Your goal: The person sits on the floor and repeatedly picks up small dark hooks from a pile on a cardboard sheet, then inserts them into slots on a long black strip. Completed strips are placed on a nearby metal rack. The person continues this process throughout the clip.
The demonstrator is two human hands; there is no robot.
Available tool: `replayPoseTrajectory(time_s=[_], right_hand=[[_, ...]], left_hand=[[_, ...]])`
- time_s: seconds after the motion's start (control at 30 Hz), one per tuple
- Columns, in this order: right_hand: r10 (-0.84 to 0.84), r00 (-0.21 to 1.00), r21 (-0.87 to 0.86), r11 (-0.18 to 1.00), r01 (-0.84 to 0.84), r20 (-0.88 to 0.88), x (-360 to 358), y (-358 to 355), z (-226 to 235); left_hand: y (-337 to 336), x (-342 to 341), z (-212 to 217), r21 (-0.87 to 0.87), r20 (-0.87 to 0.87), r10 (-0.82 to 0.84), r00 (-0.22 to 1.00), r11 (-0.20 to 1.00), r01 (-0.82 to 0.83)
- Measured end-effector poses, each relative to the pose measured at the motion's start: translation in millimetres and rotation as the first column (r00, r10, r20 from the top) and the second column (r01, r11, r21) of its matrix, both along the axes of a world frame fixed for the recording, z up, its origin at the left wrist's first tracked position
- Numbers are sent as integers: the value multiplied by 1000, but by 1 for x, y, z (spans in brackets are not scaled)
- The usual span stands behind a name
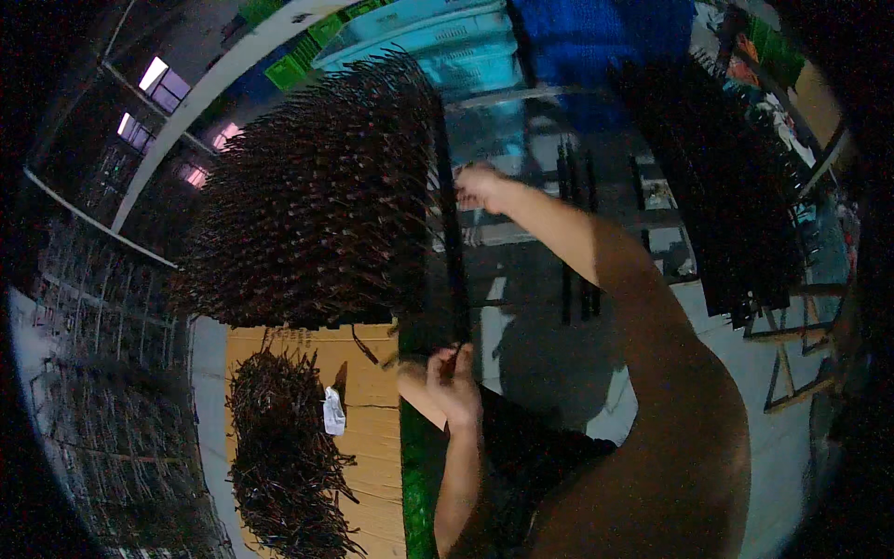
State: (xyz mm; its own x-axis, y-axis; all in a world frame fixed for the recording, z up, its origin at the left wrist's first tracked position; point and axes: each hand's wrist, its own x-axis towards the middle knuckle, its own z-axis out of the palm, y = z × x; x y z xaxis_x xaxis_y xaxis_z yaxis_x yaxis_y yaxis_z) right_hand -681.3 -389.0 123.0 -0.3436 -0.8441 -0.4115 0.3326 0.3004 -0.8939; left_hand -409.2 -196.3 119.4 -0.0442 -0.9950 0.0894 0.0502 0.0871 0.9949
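Note:
My left hand (454, 384) is closed in a pinch at the lower end of a long, thin, dark strip (451, 233). The strip runs upward along the right side of a big dark brown stack (317, 196) bristling with twig-like tips. My right hand (480, 186), fingers bent, is at the strip's upper part; the dim light hides exactly how its fingertips meet it. Below the stack, a loose heap of short dark brown twig-like pieces (289, 456) lies on a cardboard sheet (377, 447), left of my left hand.
Several dark upright strips (577, 233) are beyond my right arm. A second large dark bundle (717, 186) stands at the right, above a wooden frame (792, 373). Light blue crates (447, 47) are at the back. A white crumpled scrap (333, 411) lies beside the heap.

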Motion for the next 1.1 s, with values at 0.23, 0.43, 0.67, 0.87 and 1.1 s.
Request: replayPoseTrajectory(time_s=[0.23, 0.43, 0.67, 0.87, 1.1], right_hand=[[-44, 899, -80, 997, 11, -435, 53, -5, -14], [47, 984, -119, 990, -69, -174, 21, -18, -23], [317, 295, 310, 948, -73, -901, -45, 60, 20], [613, -681, -223, 655, 722, -401, -328, 139, -69], [755, -494, 358, 645, 675, -431, -200, 163, -32]], left_hand=[[-51, -10, -22, 322, -390, 151, 908, 946, -19], [-87, -20, -27, 373, -413, 130, 901, 927, 37], [-69, 19, -46, 421, -453, 37, 891, 889, 177], [-7, 74, -44, 394, -596, -186, 781, 780, 486], [38, 177, -47, 567, -367, 88, 926, 811, 148]])
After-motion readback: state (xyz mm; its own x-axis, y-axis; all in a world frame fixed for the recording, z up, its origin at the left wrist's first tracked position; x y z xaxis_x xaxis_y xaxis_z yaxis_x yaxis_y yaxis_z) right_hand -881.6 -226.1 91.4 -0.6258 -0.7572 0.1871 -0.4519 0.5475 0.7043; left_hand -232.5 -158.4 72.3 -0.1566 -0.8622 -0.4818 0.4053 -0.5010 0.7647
